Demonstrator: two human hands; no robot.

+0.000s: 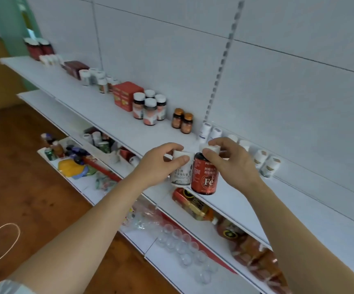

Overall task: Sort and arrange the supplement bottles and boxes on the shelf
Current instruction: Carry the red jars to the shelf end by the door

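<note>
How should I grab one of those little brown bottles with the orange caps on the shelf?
Grip a small brown orange-capped bottle around its cap, coming from above. Both stand upright and close together on the white shelf, so the sides between them are blocked while the tops are free.

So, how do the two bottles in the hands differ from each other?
The white bottle in the left hand has a pale label with dark text; the red bottle in the right hand has a red label marked "Fe". The red bottle looks taller and wider than the white bottle, and hangs lower. Both have white caps, are gripped near the top, stay roughly upright and sit side by side before the shelf.
</note>
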